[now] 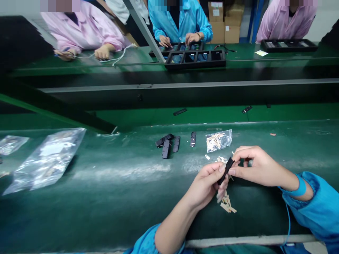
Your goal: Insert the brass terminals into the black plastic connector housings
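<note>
My left hand (208, 183) grips a slim black plastic part (226, 170) between thumb and fingers, tilted upward. At the part's upper end, my right hand (254, 165) has thumb and forefinger closed together; whatever they pinch is too small to make out. Beneath both hands lie loose cream-coloured strips (228, 205), partly hidden by my fingers. Just beyond them rests a clear bag of similar small pieces (217, 140). Several more black plastic parts (166, 149) lie on the green bench to the left, one partly on another.
Large clear plastic bags (50, 158) lie at the left on the green bench (119, 211). A dark slanted beam (66, 109) meets the bench behind them. Across the conveyor strip (148, 116), co-workers sit at a bench with black trays (196, 60).
</note>
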### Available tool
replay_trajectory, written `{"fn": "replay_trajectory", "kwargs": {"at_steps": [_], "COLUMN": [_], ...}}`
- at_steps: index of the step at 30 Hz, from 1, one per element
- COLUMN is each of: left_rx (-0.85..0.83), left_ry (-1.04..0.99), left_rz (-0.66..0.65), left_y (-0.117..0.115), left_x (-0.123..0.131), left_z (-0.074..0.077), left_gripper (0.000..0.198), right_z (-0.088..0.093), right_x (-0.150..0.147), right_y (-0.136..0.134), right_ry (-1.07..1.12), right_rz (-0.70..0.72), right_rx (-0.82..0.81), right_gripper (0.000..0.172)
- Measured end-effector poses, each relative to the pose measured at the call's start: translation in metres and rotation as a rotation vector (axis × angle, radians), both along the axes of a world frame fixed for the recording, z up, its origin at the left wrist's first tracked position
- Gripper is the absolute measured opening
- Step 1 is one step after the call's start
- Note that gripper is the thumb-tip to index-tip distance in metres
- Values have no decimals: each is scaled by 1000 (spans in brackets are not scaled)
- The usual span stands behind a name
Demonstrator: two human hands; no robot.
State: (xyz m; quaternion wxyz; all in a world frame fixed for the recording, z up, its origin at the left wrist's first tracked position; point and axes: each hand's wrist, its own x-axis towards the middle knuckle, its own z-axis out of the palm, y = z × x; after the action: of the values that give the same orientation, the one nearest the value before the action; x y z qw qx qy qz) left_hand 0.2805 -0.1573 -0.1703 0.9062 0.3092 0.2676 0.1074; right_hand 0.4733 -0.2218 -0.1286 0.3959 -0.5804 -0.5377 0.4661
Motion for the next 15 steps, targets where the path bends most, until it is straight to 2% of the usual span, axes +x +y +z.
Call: {"fn": "replay_trajectory", "kwargs": {"at_steps": [6, 15], "left_rx": [3, 31], "left_ry": [-14, 29], "left_rz": [10, -11], "left_y": [2, 2], "left_x": [1, 1], "left_z": [-4, -1], "left_gripper": [40, 42], "right_z": [12, 5], "right_x": [8, 6], "right_y": [1, 1], "right_ry": [-68, -41], "right_rz": [-113, -144], "right_rx": [14, 13], "right_gripper": [14, 14]}}
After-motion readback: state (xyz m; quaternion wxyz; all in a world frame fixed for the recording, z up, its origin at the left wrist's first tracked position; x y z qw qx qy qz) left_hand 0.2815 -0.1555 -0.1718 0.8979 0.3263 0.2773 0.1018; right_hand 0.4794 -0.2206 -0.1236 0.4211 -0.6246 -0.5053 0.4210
